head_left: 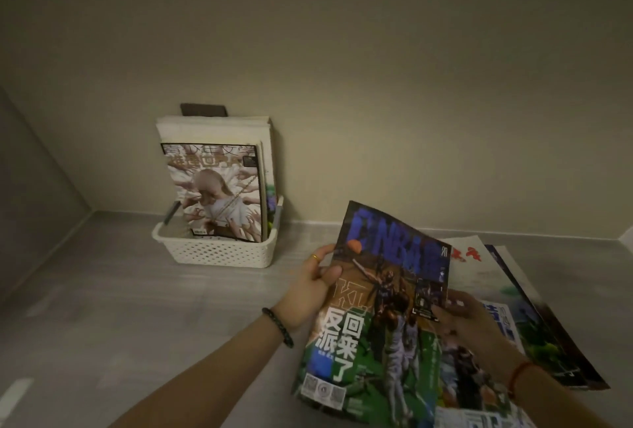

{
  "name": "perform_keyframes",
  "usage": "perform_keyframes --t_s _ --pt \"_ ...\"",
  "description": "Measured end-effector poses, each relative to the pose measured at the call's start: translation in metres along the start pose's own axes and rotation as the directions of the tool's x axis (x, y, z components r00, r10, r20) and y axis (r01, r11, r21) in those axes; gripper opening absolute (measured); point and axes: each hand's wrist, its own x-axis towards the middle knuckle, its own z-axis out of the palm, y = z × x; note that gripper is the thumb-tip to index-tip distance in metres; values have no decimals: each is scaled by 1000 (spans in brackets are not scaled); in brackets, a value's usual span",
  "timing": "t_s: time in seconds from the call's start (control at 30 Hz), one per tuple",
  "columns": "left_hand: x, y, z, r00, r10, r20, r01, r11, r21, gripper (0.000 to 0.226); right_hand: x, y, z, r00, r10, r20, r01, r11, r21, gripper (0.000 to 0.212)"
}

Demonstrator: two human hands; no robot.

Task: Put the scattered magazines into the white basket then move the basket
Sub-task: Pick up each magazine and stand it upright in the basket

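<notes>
Glossy basketball magazine (376, 307) with a blue NBA title and a green lower cover is held up, tilted, in the lower centre of the frame, above the pale grey surface (137, 307). The left hand (310, 290) grips its left edge, with the thumb curled over the cover and the fingers behind. This hand wears a gold ring (315, 258) on one finger and a dark beaded bracelet (278, 326) on the wrist. The right hand (472, 325) pinches the magazine's right edge with its fingers bent against the cover, and a thin red string (517, 372) circles that wrist.

At the centre left, the white perforated plastic basket (212, 251) stands on the surface against the beige wall (376, 85). Several upright magazines (219, 194) stand in it, leaning back on the wall. The front one shows a pale figure ringed by many hands. A small dark plate (203, 109) on the wall shows just above them.

At the lower right, behind and under the held cover, more scattered magazines (534, 318) lie flat and overlapping on the surface, well apart from the basket.
</notes>
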Motion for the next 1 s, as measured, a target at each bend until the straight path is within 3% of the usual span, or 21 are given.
perform_keyframes --t_s 0.07,0.2,0.27,0.43,0.5,0.6,0.93,1.0 --pt "-4 21 -28 997 58 -55 -57 998 32 25 -1 -26 18 998 -53 28 53 998 35 17" --pt "-8 66 -89 960 157 -231 -131 983 127 22 -1 -92 71 968 -248 44 244 967 76 17" --pt "-8 89 -122 919 203 -338 -155 974 166 22 -2 -128 105 914 -406 29 405 914 32 16" --pt "1 139 -205 814 328 -479 -238 941 240 6 7 -205 187 791 -610 -39 610 792 -7 13" --pt "11 153 -235 780 353 -517 -259 934 247 6 13 -225 217 776 -630 -44 631 776 17 12" --pt "29 158 -274 753 335 -566 -257 942 216 11 21 -237 254 793 -607 -49 609 793 30 29" --pt "79 88 -330 754 155 -638 -130 988 86 28 57 -198 316 888 -446 -109 448 894 -8 15" --pt "85 73 -331 751 132 -647 -135 990 46 27 65 -184 320 893 -427 -141 428 904 -29 27"
